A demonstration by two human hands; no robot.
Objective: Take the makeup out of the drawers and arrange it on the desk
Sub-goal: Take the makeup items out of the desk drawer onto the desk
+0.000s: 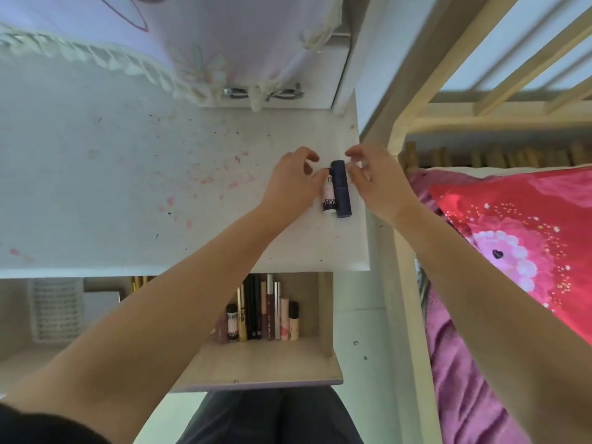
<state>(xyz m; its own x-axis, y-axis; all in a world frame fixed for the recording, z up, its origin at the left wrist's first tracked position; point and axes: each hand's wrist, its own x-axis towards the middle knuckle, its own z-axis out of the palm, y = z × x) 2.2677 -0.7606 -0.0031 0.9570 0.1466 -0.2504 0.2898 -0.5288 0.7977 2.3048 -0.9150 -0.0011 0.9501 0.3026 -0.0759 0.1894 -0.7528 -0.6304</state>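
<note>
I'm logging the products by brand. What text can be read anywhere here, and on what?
White tube on the desk: dark lettering in two bands, too blurred and partly hidden by the left hand to read.
Dark blue tube: no text visible.
Makeup in the open drawer: print too small to read.

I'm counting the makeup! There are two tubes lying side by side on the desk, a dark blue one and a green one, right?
Not quite. The head view shows the dark blue tube lying beside a white and pale pink tube, not a green one.
</note>
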